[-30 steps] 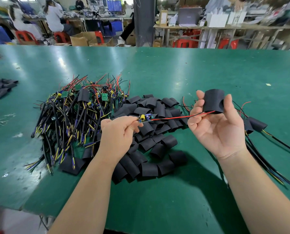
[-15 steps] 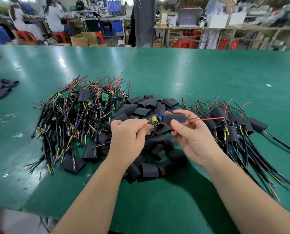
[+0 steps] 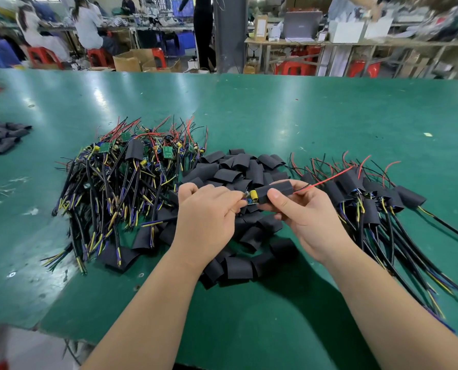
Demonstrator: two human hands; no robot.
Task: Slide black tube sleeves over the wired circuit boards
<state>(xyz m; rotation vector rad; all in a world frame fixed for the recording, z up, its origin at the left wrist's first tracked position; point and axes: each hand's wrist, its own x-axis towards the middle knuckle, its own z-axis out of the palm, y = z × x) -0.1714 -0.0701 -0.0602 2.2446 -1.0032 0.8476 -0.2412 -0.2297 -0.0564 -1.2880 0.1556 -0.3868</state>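
My left hand (image 3: pixel 209 212) pinches the near end of a wired circuit board (image 3: pixel 252 196), whose yellow capacitor and blue part still show. My right hand (image 3: pixel 300 212) grips a black tube sleeve (image 3: pixel 274 190) that covers the board's far end. The board's red and black wires (image 3: pixel 326 178) stick out of the sleeve to the right. Both hands hover over a heap of loose black sleeves (image 3: pixel 236 172) in the middle of the green table (image 3: pixel 276 113).
A tangle of bare wired boards (image 3: pixel 126 177) lies to the left of the sleeve heap. Sleeved boards with long cables (image 3: pixel 377 204) lie to the right. More black sleeves (image 3: pixel 1 137) sit at the far left edge. People work at benches behind the table.
My right hand brought the sleeve down from the raised position, threaded the red and black wires through it and slid it leftward over the board's far end. My left hand stayed on the board.
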